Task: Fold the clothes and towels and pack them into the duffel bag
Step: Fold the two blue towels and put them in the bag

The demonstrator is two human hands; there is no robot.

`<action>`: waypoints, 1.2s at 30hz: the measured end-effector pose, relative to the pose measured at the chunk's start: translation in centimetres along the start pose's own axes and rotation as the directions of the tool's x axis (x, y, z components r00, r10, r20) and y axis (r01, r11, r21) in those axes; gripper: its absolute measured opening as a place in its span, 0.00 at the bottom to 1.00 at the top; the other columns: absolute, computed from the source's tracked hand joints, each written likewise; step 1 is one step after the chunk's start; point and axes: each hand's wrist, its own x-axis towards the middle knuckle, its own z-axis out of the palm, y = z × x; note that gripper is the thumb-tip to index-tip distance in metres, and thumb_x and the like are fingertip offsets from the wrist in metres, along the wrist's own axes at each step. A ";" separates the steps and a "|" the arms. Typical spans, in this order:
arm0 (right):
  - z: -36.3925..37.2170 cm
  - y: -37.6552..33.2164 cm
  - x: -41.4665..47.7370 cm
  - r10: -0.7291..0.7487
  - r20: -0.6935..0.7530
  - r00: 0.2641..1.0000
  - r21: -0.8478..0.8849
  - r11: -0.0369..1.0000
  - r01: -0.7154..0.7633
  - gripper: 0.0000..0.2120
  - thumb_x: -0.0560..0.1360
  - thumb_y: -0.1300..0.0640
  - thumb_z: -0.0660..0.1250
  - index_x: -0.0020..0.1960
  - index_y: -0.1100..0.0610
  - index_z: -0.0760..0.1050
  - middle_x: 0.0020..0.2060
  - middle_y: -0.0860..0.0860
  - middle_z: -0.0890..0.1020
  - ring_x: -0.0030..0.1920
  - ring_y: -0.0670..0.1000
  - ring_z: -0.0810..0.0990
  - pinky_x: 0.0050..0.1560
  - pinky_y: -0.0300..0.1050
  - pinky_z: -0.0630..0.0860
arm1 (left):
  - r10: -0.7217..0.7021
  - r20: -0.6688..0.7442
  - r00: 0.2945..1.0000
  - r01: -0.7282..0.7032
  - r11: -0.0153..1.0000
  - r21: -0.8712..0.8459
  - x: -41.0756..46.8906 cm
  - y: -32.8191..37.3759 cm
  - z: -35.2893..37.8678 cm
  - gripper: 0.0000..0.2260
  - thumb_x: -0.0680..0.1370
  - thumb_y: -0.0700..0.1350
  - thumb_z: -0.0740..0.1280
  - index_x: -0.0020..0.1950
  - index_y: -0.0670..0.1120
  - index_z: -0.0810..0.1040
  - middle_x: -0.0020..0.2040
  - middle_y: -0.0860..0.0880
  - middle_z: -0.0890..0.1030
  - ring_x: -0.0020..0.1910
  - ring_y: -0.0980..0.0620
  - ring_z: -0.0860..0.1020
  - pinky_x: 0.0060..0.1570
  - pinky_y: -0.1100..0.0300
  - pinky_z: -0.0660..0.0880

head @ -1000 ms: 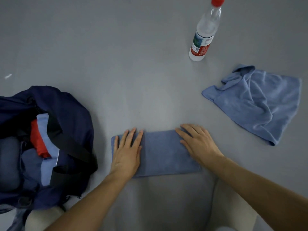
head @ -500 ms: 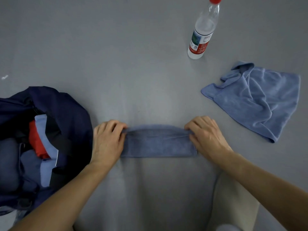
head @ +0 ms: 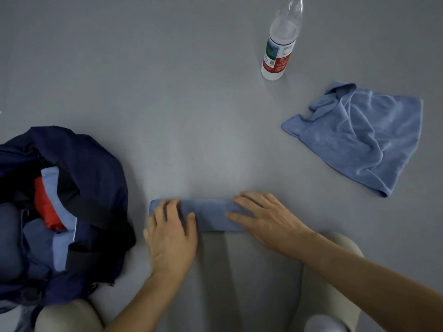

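Pressing down with both hands spread flat: left hand (head: 171, 236) on the left end of the folded blue towel (head: 211, 215), right hand (head: 266, 219) on its right end, fingers straight, arms reaching forward. Folded into a thin strip on the grey floor (head: 167, 80), right under the hands. Already packed in the open duffel bag (head: 96, 164) just left of the left hand: red and blue clothes (head: 45, 207). Left to fold: a crumpled towel (head: 359, 137) well past the right hand, near a bottle (head: 279, 46). Probably over halfway done
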 end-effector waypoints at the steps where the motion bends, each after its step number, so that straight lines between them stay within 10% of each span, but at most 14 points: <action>1: 0.5 0.2 0.2 -0.016 0.096 0.995 -0.031 0.999 0.019 0.27 0.70 0.58 0.66 0.70 0.50 0.74 0.70 0.57 0.73 0.67 0.61 0.74 0.62 0.56 0.74 | -0.098 0.035 0.995 0.100 0.993 -0.058 -0.1 1.1 0.9 0.28 0.80 0.58 0.62 0.75 0.44 0.68 0.74 0.38 0.68 0.70 0.35 0.67 0.66 0.40 0.66; 5: 1.2 0.7 -0.1 0.064 0.257 0.964 -0.069 0.996 -0.048 0.29 0.73 0.51 0.64 0.74 0.47 0.69 0.72 0.58 0.71 0.65 0.60 0.75 0.58 0.54 0.76 | -0.226 0.190 0.955 0.255 0.957 -0.142 0.5 3.0 4.9 0.40 0.77 0.67 0.46 0.82 0.43 0.47 0.81 0.37 0.47 0.80 0.37 0.46 0.75 0.37 0.48; 9: 1.2 -0.3 -1.3 0.140 0.206 0.968 0.055 0.987 -0.154 0.26 0.78 0.40 0.56 0.74 0.46 0.69 0.57 0.53 0.79 0.48 0.56 0.81 0.46 0.50 0.80 | 0.212 0.162 0.964 -0.215 0.977 0.005 5.7 1.1 5.8 0.36 0.80 0.64 0.47 0.82 0.46 0.46 0.82 0.41 0.45 0.81 0.40 0.44 0.76 0.42 0.43; 14: 2.0 -2.0 -3.2 0.083 0.351 0.933 0.229 0.958 -0.171 0.31 0.79 0.53 0.60 0.81 0.49 0.56 0.59 0.57 0.79 0.53 0.61 0.81 0.54 0.52 0.78 | 0.680 0.238 0.694 -0.719 0.675 0.169 14.6 2.1 3.1 0.36 0.80 0.59 0.62 0.82 0.47 0.52 0.81 0.40 0.53 0.81 0.40 0.48 0.77 0.42 0.46; 17: 1.3 -1.9 -2.0 0.060 0.426 0.903 0.301 0.932 -0.203 0.37 0.79 0.58 0.61 0.81 0.43 0.48 0.66 0.55 0.75 0.62 0.60 0.77 0.61 0.50 0.72 | 0.684 0.109 0.721 -0.692 0.704 0.160 13.3 3.5 2.2 0.33 0.79 0.54 0.65 0.80 0.44 0.60 0.79 0.39 0.62 0.79 0.38 0.56 0.77 0.39 0.54; 22: 2.4 -1.2 -1.4 -0.050 0.185 0.981 -0.017 0.998 0.054 0.36 0.65 0.52 0.77 0.72 0.46 0.70 0.44 0.51 0.80 0.36 0.53 0.81 0.31 0.43 0.76 | 0.484 0.126 0.866 -0.486 0.874 -0.012 4.6 2.1 5.8 0.31 0.82 0.55 0.53 0.81 0.42 0.52 0.81 0.43 0.56 0.80 0.43 0.54 0.77 0.44 0.54; 29: 2.1 -1.7 -0.8 -0.160 -0.080 0.984 -0.034 0.987 0.158 0.15 0.72 0.55 0.70 0.59 0.49 0.79 0.58 0.55 0.77 0.51 0.57 0.79 0.45 0.51 0.78 | 0.464 0.293 0.836 -0.502 0.862 0.066 5.2 1.4 5.5 0.33 0.81 0.62 0.41 0.81 0.47 0.39 0.82 0.47 0.40 0.80 0.49 0.38 0.77 0.42 0.41; 33: 2.2 -2.6 -0.2 -0.143 -0.039 0.989 0.118 0.982 0.146 0.09 0.72 0.51 0.68 0.50 0.52 0.81 0.51 0.50 0.83 0.54 0.55 0.79 0.50 0.49 0.78 | 0.545 0.075 0.835 -0.515 0.823 -0.240 4.3 1.4 2.7 0.23 0.80 0.54 0.57 0.72 0.46 0.74 0.71 0.46 0.73 0.70 0.46 0.71 0.70 0.49 0.69; 36: 2.1 -3.4 0.5 0.156 0.072 0.985 0.364 0.915 -0.171 0.09 0.71 0.49 0.65 0.44 0.53 0.78 0.41 0.48 0.81 0.47 0.53 0.78 0.46 0.48 0.77 | 0.461 0.164 0.872 -0.338 0.810 -0.478 1.8 0.9 0.5 0.17 0.80 0.59 0.59 0.60 0.54 0.82 0.55 0.56 0.83 0.54 0.54 0.80 0.56 0.60 0.74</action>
